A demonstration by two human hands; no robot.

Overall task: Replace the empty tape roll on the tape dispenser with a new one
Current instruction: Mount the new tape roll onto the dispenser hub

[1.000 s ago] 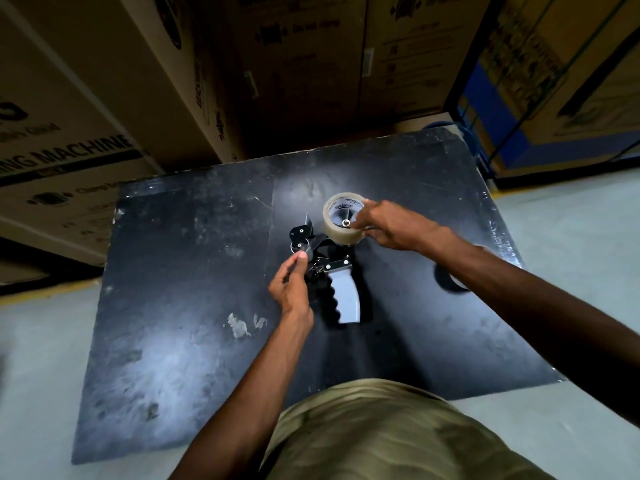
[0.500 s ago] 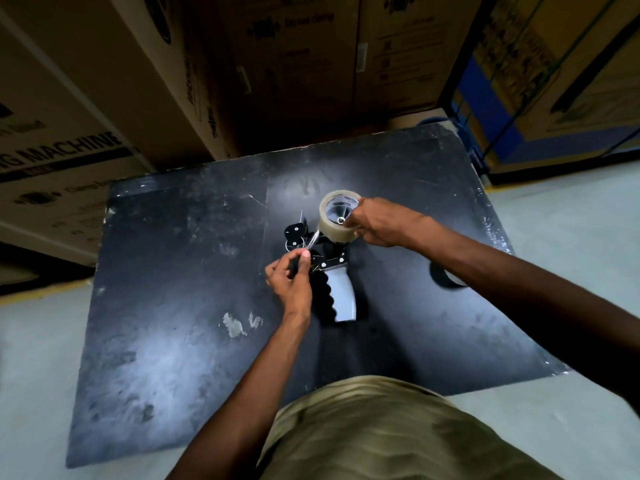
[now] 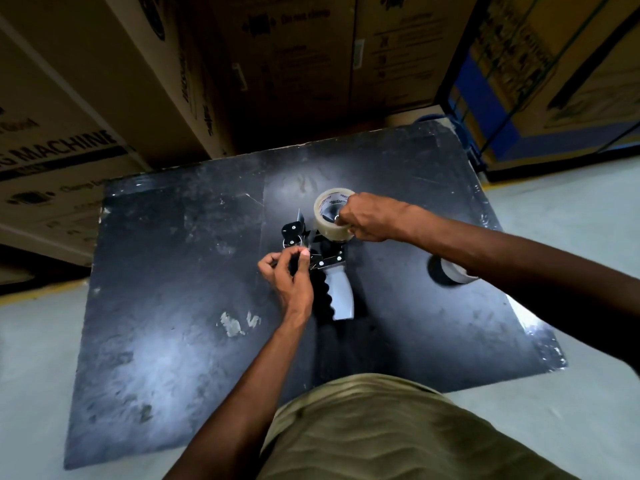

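Observation:
A hand-held tape dispenser point(image 3: 334, 271) with a black frame and a grey handle point(image 3: 341, 299) lies on the black table point(image 3: 173, 289). A roll of clear tape point(image 3: 327, 216) sits on the dispenser's hub. My right hand point(image 3: 367, 216) grips the right side of that roll. My left hand point(image 3: 291, 271) is just left of the frame, thumb and fingertips pinched together on what looks like the clear tape's loose end near the front roller point(image 3: 292, 233). A second ring, an empty-looking roll point(image 3: 450, 273), lies on the table partly hidden under my right forearm.
Large cardboard boxes point(image 3: 277, 71) stand against the table's far edge and to the left. A blue rack with more boxes point(image 3: 519, 98) is at the upper right. Pale floor surrounds the table. Some scuffs and a white patch point(image 3: 235, 322) mark the tabletop.
My left hand has drawn slightly back and left from the dispenser's front, fingers now pinched together. My right hand has stayed on the tape roll. The camera view has shifted slightly.

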